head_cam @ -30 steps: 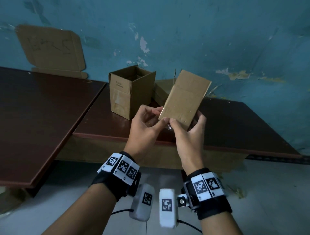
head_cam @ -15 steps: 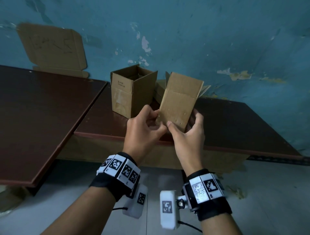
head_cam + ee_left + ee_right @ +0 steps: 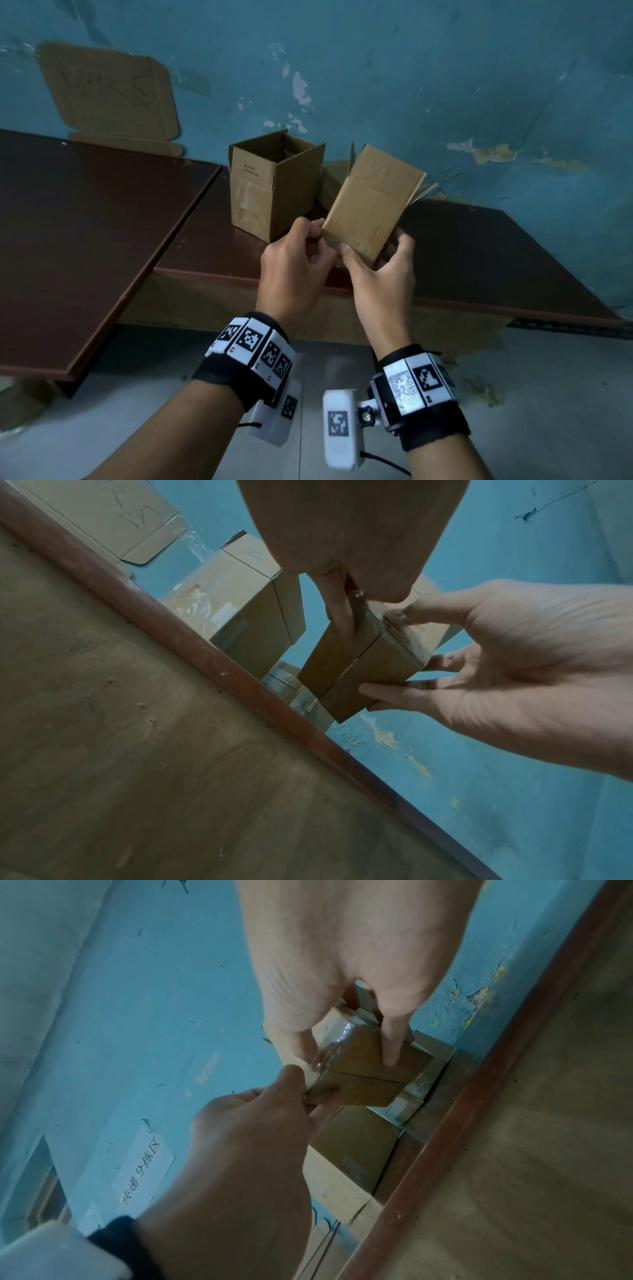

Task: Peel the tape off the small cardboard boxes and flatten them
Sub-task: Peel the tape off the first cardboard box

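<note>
Box [image 3: 371, 202] held btwn L hand [image 3: 294, 270] & R hand [image 3: 380, 284].

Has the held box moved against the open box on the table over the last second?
Yes. The held box has swung leftward, its top now closer to the open box.

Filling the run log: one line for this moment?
small brown cardboard box held above table | both hands gripping | left hand at taped bottom edge | right hand steadying | tape on
</note>
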Demonstrator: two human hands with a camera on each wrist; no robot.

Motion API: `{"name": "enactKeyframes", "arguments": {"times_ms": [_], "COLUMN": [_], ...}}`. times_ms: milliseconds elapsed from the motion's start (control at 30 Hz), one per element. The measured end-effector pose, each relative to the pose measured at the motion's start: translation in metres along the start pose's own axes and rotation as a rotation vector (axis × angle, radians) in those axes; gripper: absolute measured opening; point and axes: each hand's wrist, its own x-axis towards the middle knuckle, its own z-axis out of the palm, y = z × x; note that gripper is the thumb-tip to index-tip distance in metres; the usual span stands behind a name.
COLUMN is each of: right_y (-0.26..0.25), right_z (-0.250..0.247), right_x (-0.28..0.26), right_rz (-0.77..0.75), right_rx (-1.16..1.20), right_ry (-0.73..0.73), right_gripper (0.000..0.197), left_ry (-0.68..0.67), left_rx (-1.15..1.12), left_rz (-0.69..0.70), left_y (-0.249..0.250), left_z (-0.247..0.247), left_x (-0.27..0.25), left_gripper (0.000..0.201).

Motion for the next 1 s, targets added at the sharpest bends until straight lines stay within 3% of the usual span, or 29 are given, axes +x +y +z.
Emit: {"name": "enactKeyframes", "arguments": {"times_ms": [167, 300, 467, 567, 767, 1000], "right_y": [0.001, 0.002, 0.001, 0.000, -0.003, 0.001], "right_z": [-0.003, -0.007, -0.013, -0.016, -0.019, -0.019], "right_x": [0.002, 0.003, 0.004, 0.003, 0.003, 0.004], "right_rz": [-0.004, 0.021, 0.030, 0.037, 0.056, 0.045], "right_rx": [-0.009, 0.025, 0.074, 0.077, 0.101, -0.043], "right_ry": [0.020, 0.035, 0.060, 0.054, 0.091, 0.130], "right_gripper": [0.079, 0.075, 0.067, 0.063, 0.050, 0.061], "left_ry": [0.021, -0.040, -0.122, -0.115, -0.095, -0.091], "left_rx": [0.018, -0.044, -0.148, -0.122, 0.073, 0.153], "left_rz": [0.007, 0.017, -0.023, -0.060, 0.143, 0.162], "left_y": [0.004, 0.010, 0.025, 0.029, 0.022, 0.019], "left_z": [0.007, 0.008, 0.007, 0.008, 0.015, 0.017], "left_x": [-0.002, -0.003, -0.004, -0.003, -0.007, -0.010], "left_gripper": [0.008, 0.010, 0.032, 0.025, 0.013, 0.013]}}
